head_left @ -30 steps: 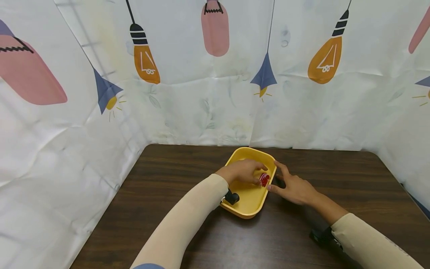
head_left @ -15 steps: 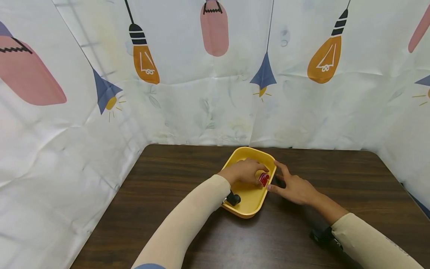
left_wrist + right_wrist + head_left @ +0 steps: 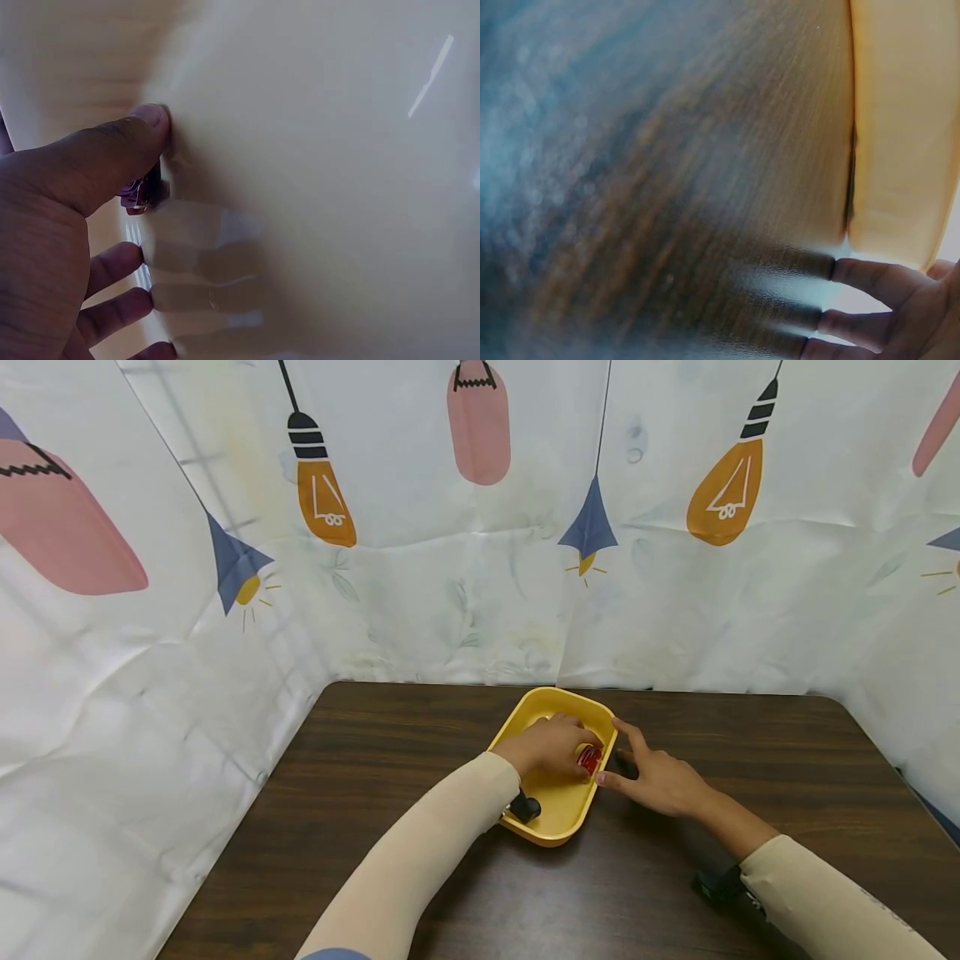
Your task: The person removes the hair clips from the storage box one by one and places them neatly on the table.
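A yellow tray (image 3: 561, 806) stands at the table's far side. My left hand (image 3: 551, 747) reaches down into it, with thumb and forefinger at a small, shiny red ridged thing (image 3: 590, 759) by the tray's right wall. In the left wrist view the thumb covers part of this dark red piece (image 3: 142, 191), pinching it, while the other fingertips touch the tray floor. Its exact kind does not show. Spread wide, my right hand (image 3: 660, 781) touches the tray's right rim with thumb and forefinger; other fingertips rest on the table beside the tray wall (image 3: 900, 135).
The dark wood-grain table (image 3: 390, 735) extends around the tray. A white printed curtain (image 3: 480, 602) hangs along its back and sides. Black straps with small cameras sit on both wrists, the left camera (image 3: 525, 808) hanging over the tray's near end.
My left hand has edged slightly right and its fingers have drawn in around the red ridged thing. The right hand and the tray keep their places.
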Available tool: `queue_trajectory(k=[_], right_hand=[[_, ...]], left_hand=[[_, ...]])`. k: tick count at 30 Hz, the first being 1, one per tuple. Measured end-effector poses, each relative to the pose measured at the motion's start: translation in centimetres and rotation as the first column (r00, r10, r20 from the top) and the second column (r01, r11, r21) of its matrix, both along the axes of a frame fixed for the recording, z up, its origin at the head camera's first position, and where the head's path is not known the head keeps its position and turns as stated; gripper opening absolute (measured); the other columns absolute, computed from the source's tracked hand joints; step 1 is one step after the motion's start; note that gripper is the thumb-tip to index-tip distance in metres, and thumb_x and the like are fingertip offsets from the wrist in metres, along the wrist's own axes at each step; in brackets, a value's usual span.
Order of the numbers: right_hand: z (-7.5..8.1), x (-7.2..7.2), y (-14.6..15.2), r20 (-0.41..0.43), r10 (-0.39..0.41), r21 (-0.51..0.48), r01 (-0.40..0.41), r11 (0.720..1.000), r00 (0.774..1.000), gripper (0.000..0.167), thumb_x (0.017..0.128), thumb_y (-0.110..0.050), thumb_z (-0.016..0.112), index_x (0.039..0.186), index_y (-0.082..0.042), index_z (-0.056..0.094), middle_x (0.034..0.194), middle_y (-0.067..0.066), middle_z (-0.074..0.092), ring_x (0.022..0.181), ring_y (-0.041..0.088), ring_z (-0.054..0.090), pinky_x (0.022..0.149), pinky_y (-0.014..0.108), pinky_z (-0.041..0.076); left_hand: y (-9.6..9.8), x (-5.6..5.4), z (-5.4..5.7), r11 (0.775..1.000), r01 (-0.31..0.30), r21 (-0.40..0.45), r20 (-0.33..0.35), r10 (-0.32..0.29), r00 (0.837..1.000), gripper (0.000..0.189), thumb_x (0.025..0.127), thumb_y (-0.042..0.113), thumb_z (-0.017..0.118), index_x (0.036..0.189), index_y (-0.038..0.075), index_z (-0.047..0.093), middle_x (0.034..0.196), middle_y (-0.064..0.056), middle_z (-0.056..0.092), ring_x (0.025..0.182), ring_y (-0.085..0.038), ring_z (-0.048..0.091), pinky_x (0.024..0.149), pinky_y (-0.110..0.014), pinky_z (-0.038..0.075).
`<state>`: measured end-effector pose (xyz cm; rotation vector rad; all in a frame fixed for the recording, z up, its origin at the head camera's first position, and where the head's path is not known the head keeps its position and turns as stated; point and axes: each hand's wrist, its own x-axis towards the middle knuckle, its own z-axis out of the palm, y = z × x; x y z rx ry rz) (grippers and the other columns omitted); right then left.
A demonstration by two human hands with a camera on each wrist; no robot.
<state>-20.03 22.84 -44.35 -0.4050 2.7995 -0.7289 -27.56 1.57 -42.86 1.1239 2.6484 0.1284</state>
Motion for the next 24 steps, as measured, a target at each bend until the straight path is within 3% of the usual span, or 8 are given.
queue_trajectory(k=[8,16,24], right_hand=[[0.04,0.08,0.00,-0.008,0.001,-0.008,-0.001,1.000,1.000,0.100,0.095,-0.069,0.056,0.164,-0.025,-0.001,0.142,0.023,0.057,0.091,0.038,0.072,0.071,0.055,0.055],[0.10,0.06,0.00,-0.010,0.002,0.001,-0.002,1.000,1.000,0.100,0.095,-0.071,0.054,0.164,-0.026,-0.002,0.143,0.023,0.057,0.094,0.040,0.071,0.075,0.059,0.054],[0.08,0.08,-0.01,-0.007,0.004,0.001,-0.004,1.000,1.000,0.101,0.095,-0.071,0.054,0.164,-0.026,-0.002,0.143,0.022,0.057,0.091,0.037,0.072,0.073,0.057,0.055]], left_hand=[[0.01,0.16,0.07,1.000,0.014,0.013,-0.017,-0.014,1.000,0.051,0.089,0.050,0.077,0.136,0.035,0.066,0.121,0.008,0.057,0.114,-0.015,0.047,0.095,-0.041,0.046],[0.09,0.03,-0.05,1.000,0.026,-0.004,-0.040,-0.026,0.999,0.048,0.091,0.052,0.074,0.136,0.036,0.065,0.117,0.008,0.056,0.109,-0.014,0.047,0.092,-0.039,0.046],[-0.09,-0.69,-0.42,1.000,0.027,0.016,-0.015,-0.027,1.000,0.050,0.091,0.049,0.074,0.138,0.035,0.065,0.129,0.005,0.059,0.117,-0.017,0.051,0.096,-0.040,0.048]])
